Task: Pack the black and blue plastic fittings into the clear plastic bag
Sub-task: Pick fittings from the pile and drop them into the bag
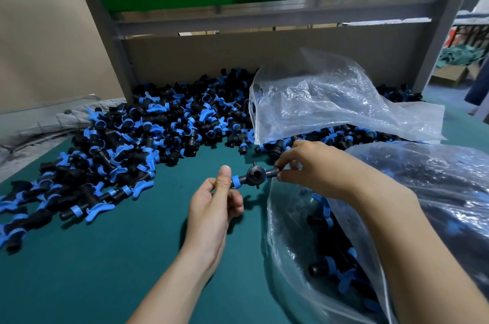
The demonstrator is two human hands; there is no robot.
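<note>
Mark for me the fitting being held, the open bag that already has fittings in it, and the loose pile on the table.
held fitting (255, 175): head view, on its black round centre body.
open clear bag (285, 231): head view, on its near left wall.
pile of fittings (148, 133): head view, mid-heap.

Pretty even indoor light, soft shadows under the hands, glare on the clear bag (330, 101), edges fisheye-warped.

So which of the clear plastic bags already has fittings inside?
The clear plastic bag nearest the camera, under the right hand; the crumpled bag behind lies atop the pile.
</note>
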